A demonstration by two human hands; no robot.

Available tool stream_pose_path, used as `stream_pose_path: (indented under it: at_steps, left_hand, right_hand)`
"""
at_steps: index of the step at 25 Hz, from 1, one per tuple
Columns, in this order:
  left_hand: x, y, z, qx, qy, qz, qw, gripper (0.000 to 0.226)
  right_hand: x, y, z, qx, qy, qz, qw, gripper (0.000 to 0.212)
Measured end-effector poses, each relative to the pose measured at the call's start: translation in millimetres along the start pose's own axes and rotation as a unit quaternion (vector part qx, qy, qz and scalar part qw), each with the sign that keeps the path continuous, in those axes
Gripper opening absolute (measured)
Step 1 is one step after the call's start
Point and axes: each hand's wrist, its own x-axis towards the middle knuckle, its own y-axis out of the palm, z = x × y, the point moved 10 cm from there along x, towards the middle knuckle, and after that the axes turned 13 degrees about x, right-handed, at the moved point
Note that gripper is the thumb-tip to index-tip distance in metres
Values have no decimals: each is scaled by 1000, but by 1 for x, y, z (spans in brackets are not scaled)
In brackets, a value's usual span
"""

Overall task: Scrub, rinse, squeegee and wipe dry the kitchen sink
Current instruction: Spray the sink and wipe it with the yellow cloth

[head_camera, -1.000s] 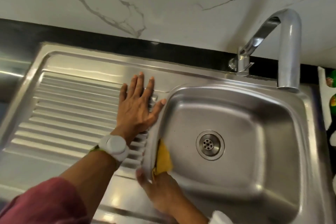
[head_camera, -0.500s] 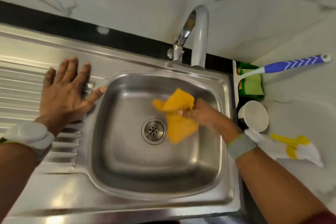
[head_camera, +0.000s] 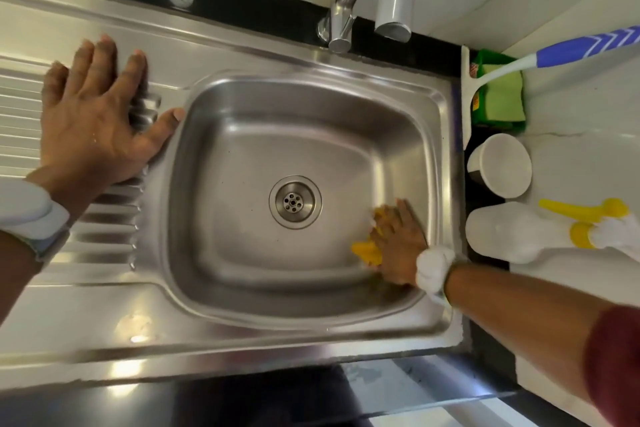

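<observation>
Pressing the yellow cloth (head_camera: 367,250) flat-fingered against the sink (head_camera: 311,114) basin's right wall, right hand (head_camera: 398,246) wipes while left hand (head_camera: 93,114) rests spread on the drainboard (head_camera: 104,236); cloth could bunch, leaving streaks.

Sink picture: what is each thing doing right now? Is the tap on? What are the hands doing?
Tap: off, no water running.
Sink basin: no standing water, drain unplugged.
Yellow cloth: bunched, pressed on the basin floor.
Right hand: flat on the cloth.
Left hand: flat, fingers spread, on the drainboard.
Squeegee: unused, beside the sink.
Spray bottle: lying down.
</observation>
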Motion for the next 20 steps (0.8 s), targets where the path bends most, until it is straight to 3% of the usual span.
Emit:
stream_pose_path:
  at_steps: [2, 5, 7, 8, 9, 12, 13, 15, 16, 19, 20]
  left_hand:
    - [-1, -5, 0, -1, 5, 3, 1000, 98]
    - [-3, -10, -9, 3, 19, 9, 1000, 95]
    - [-2, -11, -10, 14, 17, 12, 1000, 94]
    - [-4, -10, -11, 17, 18, 14, 1000, 93]
    - [-5, -13, -9, 20, 16, 13, 1000, 93]
    - [-4, -16, -7, 13, 11, 12, 1000, 92]
    - [-4, -15, -9, 15, 11, 13, 1000, 91]
    - [-3, -11, -9, 23, 10, 26, 999, 91]
    - [-4, -11, -8, 28, 9, 33, 999, 90]
    - [-5, -12, -6, 28, 9, 37, 999, 90]
    - [-4, -12, -6, 26, 8, 36, 999, 90]
  right_hand:
    - [-23, 22, 32, 123, -33, 75, 989, 83]
    - [-66, 14, 66, 304, -78, 161, 936, 83]
    - [-90, -28, 109, 406, -142, 170, 886, 94]
    - [-99, -51, 142, 475, -188, 168, 843, 101]
    - [-111, -80, 172, 561, -229, 172, 777, 100]
    - [-109, -127, 196, 868, -162, 166, 440, 71]
    - [-101, -132, 176, 904, -132, 116, 390, 56]
    - [-84, -133, 107, 891, -74, -56, 444, 32]
    - [-81, -131, 73, 873, -46, -135, 467, 29]
    - [-87, -120, -21, 852, 51, -294, 430, 24]
    - [-82, -112, -41, 823, 102, -342, 443, 29]
